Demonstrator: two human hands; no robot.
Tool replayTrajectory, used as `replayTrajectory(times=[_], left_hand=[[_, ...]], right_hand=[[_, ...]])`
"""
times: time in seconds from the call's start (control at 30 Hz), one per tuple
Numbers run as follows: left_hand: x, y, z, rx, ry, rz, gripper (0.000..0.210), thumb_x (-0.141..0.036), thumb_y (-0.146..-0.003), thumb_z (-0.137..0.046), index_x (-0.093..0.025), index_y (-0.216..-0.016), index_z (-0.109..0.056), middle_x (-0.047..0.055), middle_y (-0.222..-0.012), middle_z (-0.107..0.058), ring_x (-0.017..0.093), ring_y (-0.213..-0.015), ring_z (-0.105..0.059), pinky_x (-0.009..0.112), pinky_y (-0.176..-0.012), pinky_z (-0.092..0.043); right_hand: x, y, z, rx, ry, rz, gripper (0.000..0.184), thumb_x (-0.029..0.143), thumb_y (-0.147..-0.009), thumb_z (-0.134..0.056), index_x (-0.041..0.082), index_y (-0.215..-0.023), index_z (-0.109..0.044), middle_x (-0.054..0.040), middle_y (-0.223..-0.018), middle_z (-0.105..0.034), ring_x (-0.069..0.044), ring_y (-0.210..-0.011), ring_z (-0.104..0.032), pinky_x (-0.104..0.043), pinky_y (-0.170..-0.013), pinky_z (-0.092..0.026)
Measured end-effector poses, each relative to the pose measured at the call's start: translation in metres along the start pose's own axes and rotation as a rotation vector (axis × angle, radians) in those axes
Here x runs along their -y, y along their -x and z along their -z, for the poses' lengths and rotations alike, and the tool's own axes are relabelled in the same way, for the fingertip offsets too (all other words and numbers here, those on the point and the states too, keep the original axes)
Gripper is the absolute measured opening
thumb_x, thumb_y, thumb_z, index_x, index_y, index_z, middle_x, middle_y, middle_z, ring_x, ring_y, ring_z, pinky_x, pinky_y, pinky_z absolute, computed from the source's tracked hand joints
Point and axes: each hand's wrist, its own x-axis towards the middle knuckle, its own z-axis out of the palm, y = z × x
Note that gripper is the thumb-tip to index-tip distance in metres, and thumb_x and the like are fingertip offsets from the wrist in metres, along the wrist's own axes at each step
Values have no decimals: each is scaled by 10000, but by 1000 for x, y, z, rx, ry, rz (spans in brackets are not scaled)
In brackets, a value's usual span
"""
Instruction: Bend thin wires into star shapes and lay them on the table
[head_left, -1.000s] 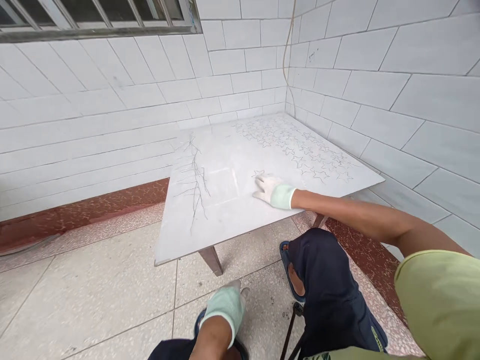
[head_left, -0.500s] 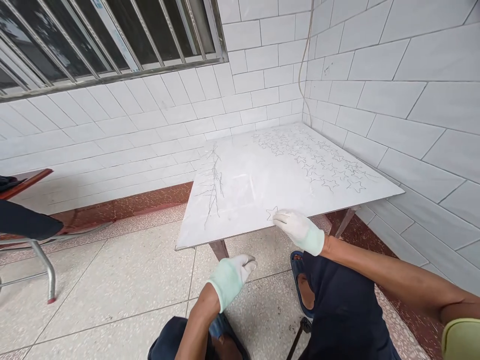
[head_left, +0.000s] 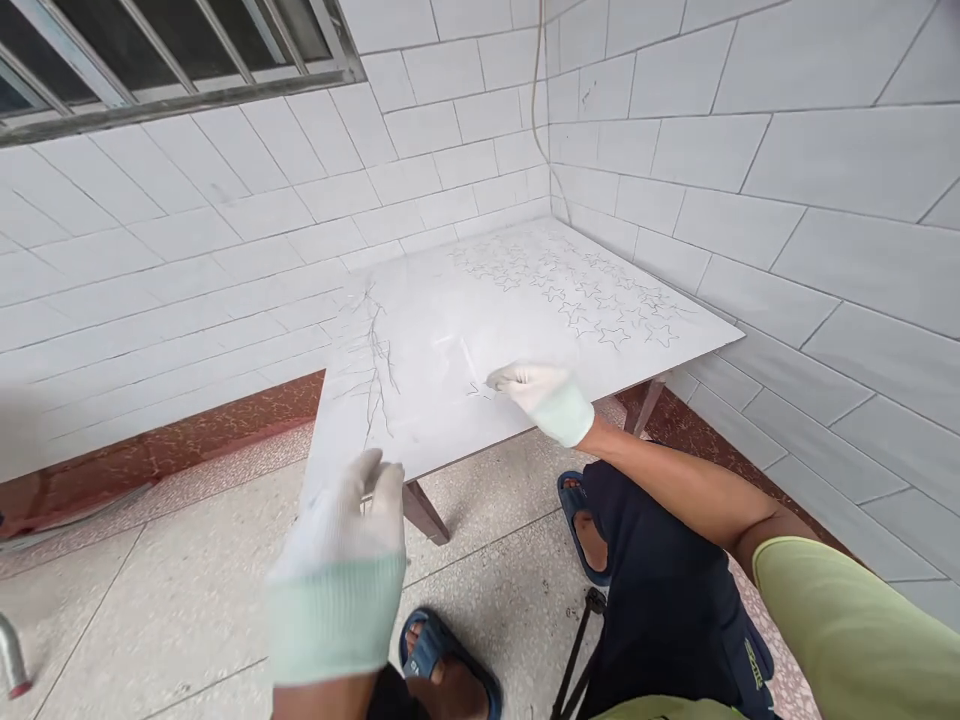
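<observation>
White tiled walls [head_left: 465,72] bordered the table [head_left: 424,430]. Many wire stars [head_left: 613,333] lay shaped at right; thin wires [head_left: 374,345] at left appeared unshaped. Over the table's front, the right hand [head_left: 536,393] pinched a bent wire [head_left: 474,388], its full outline hidden. The left hand [head_left: 356,515], fingers loosely parted, was blurred, its palm unseen.

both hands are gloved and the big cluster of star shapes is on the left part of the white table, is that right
Not quite: the head view shows the cluster of star shapes on the right part of the white table. Left hand and right hand are indeed gloved.
</observation>
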Motion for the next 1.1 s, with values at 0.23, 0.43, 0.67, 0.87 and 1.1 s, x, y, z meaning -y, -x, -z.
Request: replayTrajectory(times=[0.23,0.43,0.67,0.87,1.1], left_hand=[[-12,-56,-29,20,472,36,547,-486,-933,-673,-170,-1379,-709,139,-1404,-765,319,-1387,-664,410,-1166,-515],[9,-57,-44,-36,805,155,366,-498,-840,-748,-167,-988,-797,92,-916,-835,259,-872,-781,377,-877,-603],[30,-48,-50,-207,806,274,309,-464,-828,-737,-165,-897,-772,48,-754,-791,206,-703,-729,311,-710,-564],[32,-40,-64,-135,856,200,453,-608,-943,-638,-173,-924,-763,71,-793,-804,228,-761,-767,330,-765,-586],[41,-41,-84,57,1016,242,422,-588,-866,-763,-167,-900,-740,70,-810,-795,182,-639,-698,305,-628,-540]], right_hand=[[76,-27,-30,265,-505,-303,98,149,-980,-732,143,-934,-818,-77,-983,-843,-136,-828,-796,-280,-869,-678],[97,-31,-54,423,-414,-353,154,112,-975,-722,156,-867,-823,-31,-832,-823,-110,-708,-753,-234,-758,-668],[83,-22,-76,546,-531,-415,112,160,-1009,-719,147,-1044,-824,-30,-808,-821,-140,-695,-773,-270,-722,-677],[73,-16,-84,478,-447,-362,111,105,-941,-759,175,-967,-841,-22,-839,-828,-139,-755,-779,-257,-764,-683],[66,-16,-87,316,-448,-388,161,112,-982,-702,149,-1073,-830,-57,-920,-839,-155,-793,-779,-308,-833,-684]])
